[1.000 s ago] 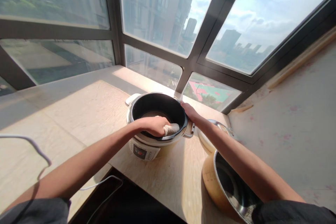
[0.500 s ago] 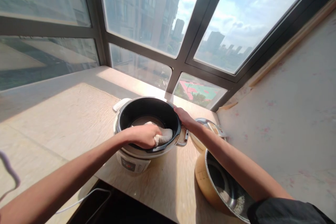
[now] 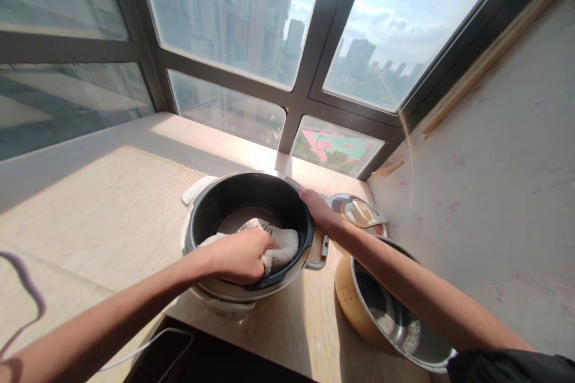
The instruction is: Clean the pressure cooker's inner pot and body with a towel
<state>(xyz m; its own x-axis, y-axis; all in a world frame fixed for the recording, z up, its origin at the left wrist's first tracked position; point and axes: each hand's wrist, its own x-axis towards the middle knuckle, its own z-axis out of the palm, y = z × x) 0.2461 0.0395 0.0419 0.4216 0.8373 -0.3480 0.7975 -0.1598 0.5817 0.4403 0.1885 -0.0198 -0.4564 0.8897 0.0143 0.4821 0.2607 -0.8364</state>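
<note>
In the head view a white electric cooker (image 3: 215,305) stands on the window ledge with its dark inside wall (image 3: 224,203) showing and its top uncovered. My left hand (image 3: 245,255) reaches into it, fingers closed around a pale cloth (image 3: 285,245) that lies bunched against the near right inside wall. Over the right rim, beside the side handle (image 3: 320,254), rests my right hand (image 3: 320,210), gripping the cooker's edge. Its thumb side shows on top; the remaining fingers are partly hidden.
A golden inner pot (image 3: 359,305) lies tilted at the right, its metal inside visible under my right forearm. Behind it sits a round lid (image 3: 359,213) near the wall. A white cable (image 3: 148,344) and a dark opening (image 3: 215,356) are at the front; windows (image 3: 224,18) rise behind.
My left hand and the cloth have shifted slightly inside the cooker, and more of the cloth shows. The whole view has tilted and moved closer; my right hand stays on the rim.
</note>
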